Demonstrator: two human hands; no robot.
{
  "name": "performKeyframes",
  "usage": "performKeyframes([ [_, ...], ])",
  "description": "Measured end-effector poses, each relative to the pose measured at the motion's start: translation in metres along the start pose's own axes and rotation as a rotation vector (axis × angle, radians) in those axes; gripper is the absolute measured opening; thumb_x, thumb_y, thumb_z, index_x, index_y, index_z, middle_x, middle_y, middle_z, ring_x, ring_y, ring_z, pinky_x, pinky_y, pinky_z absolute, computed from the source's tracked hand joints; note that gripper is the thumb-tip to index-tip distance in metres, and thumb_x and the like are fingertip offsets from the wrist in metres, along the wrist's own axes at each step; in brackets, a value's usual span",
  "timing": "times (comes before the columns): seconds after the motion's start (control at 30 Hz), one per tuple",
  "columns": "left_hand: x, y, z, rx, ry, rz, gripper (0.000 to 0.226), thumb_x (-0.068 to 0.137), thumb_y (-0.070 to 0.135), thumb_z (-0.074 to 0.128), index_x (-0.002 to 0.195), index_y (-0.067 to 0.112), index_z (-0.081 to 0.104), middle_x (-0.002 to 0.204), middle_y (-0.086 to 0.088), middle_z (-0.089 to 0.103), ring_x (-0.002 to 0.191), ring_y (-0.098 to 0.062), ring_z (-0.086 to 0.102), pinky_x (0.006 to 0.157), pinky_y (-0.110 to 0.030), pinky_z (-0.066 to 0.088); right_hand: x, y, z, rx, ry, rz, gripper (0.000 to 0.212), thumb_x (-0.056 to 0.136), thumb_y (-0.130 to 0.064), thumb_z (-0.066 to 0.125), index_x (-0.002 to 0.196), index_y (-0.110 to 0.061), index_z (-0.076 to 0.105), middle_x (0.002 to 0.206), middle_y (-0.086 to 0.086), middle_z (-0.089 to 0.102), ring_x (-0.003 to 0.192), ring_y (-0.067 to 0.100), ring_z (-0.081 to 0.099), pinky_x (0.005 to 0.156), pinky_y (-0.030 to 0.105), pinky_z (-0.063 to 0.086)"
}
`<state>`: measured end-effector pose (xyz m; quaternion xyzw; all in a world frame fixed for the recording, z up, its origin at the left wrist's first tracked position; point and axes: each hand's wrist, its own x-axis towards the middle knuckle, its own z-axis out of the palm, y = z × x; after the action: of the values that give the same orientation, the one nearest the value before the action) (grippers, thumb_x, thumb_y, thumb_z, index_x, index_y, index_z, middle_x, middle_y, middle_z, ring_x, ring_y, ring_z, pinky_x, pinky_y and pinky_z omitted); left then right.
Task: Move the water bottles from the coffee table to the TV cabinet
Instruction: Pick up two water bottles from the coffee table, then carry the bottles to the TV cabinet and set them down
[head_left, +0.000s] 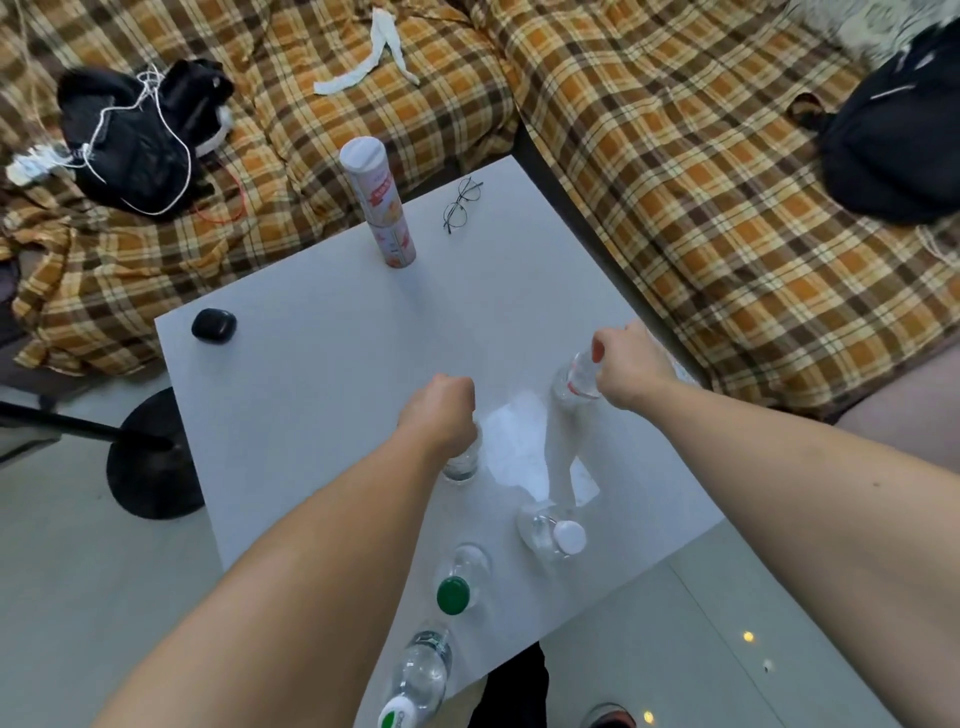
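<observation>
Five clear bottles on the white coffee table (322, 395), all upright. Bottle A (461, 462): mid-table, top hidden under a fist. Bottle B (574, 382): red label, by the right edge, gripped at the top. White-cap bottle (553, 530) and green-cap bottle (460, 582) toward the near edge. Labelled bottle (418, 680) at the near edge (cap cut off).

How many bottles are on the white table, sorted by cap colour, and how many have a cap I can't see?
White cap: 1
Green cap: 1
Green-and-white cap: 1
Cap hidden under the left hand: 1
Cap hidden under the right hand: 1
Total: 5 bottles
</observation>
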<state>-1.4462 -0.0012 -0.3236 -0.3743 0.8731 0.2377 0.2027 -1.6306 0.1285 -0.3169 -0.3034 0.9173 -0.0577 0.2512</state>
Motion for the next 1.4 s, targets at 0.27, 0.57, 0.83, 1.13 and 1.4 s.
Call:
performKeyframes([
  [0.27,-0.005,0.050,-0.024,-0.125,0.203,0.210,0.021,0.084,0.019,0.060,0.104,0.014,0.059,0.106,-0.007,0.051,0.082,-0.028,0.051,0.068,-0.033,0.042,-0.021,0.022,-0.025,0.085,0.066,0.003,0.014,0.084,-0.020,0.060,0.097,-0.018,0.054,0.108,0.009,0.043,0.078,0.029,0.052,0.067,0.039,0.048],
  [0.57,-0.047,0.158,-0.044,-0.093,0.263,0.417,0.023,0.086,0.024,0.059,0.109,0.019,0.058,0.108,-0.004,0.049,0.089,-0.025,0.050,0.075,-0.034,0.041,-0.100,0.089,-0.098,0.156,0.231,0.061,0.021,0.080,-0.025,0.067,0.097,-0.015,0.062,0.105,0.006,0.051,0.087,0.025,0.055,0.068,0.036,0.049],
  [0.83,-0.120,0.280,-0.016,-0.036,0.287,0.700,0.019,0.083,0.028,0.062,0.100,0.018,0.060,0.098,-0.003,0.050,0.086,-0.023,0.050,0.072,-0.032,0.043,-0.214,0.188,-0.141,0.237,0.451,0.230,0.015,0.076,-0.026,0.068,0.083,-0.019,0.057,0.098,0.004,0.051,0.083,0.025,0.056,0.069,0.040,0.055],
  [1.13,-0.229,0.437,0.049,0.139,0.201,1.111,0.023,0.082,0.028,0.064,0.100,0.016,0.059,0.096,-0.005,0.055,0.080,-0.022,0.053,0.066,-0.033,0.046,-0.394,0.323,-0.146,0.272,0.613,0.593,0.014,0.077,-0.023,0.065,0.090,-0.018,0.063,0.098,0.000,0.048,0.084,0.025,0.057,0.068,0.033,0.047],
  [1.4,-0.369,0.544,0.161,0.244,-0.016,1.532,0.025,0.083,0.025,0.061,0.106,0.014,0.059,0.104,-0.008,0.051,0.091,-0.030,0.055,0.076,-0.034,0.043,-0.585,0.407,-0.093,0.284,0.737,1.011,0.009,0.075,-0.027,0.065,0.080,-0.024,0.057,0.094,-0.001,0.047,0.079,0.025,0.053,0.062,0.031,0.037],
])
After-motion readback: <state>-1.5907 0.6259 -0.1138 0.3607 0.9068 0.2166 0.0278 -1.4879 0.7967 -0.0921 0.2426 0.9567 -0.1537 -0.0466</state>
